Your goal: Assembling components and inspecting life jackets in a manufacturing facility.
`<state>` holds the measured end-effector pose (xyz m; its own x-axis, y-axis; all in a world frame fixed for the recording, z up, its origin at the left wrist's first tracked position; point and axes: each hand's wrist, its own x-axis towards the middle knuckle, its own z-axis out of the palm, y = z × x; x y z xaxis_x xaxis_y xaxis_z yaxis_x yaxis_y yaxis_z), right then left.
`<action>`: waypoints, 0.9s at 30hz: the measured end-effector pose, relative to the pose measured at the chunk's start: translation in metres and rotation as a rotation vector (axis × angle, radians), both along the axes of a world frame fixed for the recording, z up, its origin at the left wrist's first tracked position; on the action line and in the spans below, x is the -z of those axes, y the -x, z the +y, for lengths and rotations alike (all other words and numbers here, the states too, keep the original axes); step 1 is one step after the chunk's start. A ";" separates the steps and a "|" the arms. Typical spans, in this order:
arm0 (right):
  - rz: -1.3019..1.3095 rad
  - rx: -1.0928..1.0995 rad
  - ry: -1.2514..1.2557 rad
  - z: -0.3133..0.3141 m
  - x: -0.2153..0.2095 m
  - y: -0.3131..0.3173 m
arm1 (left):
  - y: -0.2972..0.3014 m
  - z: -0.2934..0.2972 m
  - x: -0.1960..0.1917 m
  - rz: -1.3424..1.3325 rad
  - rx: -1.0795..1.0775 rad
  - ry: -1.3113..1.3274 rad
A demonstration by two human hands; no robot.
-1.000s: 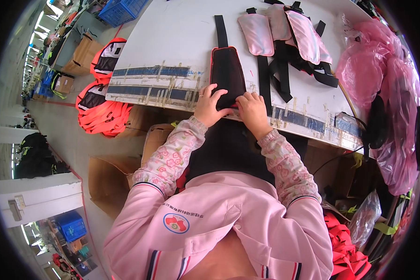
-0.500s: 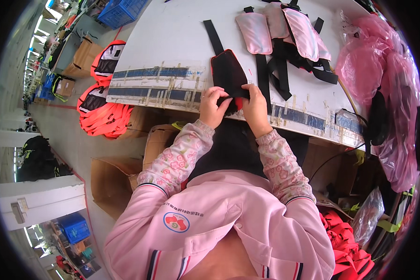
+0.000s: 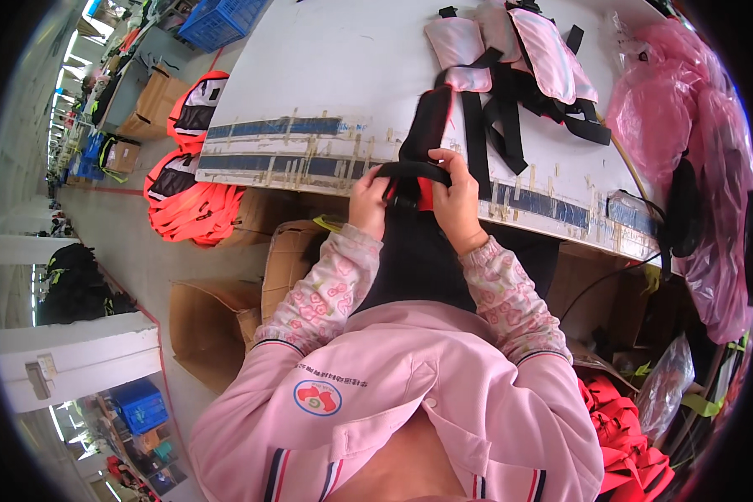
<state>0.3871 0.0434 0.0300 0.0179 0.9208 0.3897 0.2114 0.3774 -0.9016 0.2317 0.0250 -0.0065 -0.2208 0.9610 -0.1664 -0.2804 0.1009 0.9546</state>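
left hand point(image 3: 368, 197) grip closed on black strap point(image 3: 414, 171) | right hand point(image 3: 458, 201) pinching same strap, both equally near | strap runs crosswise between hands at near surface point(image 3: 326, 75) edge | black-and-red vest piece point(image 3: 427, 125) stretches lengthwise away behind | pink padded vests point(image 3: 527, 50) farther back
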 end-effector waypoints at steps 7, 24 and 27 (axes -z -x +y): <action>-0.100 0.026 -0.041 -0.011 -0.002 -0.008 | 0.002 -0.002 -0.021 -0.730 0.154 0.087; 1.255 -0.649 0.628 -0.018 -0.050 0.003 | 0.010 0.002 -0.074 -0.628 0.268 0.152; 1.398 -0.788 0.600 -0.012 -0.034 0.000 | 0.000 -0.001 -0.086 -0.498 0.198 0.089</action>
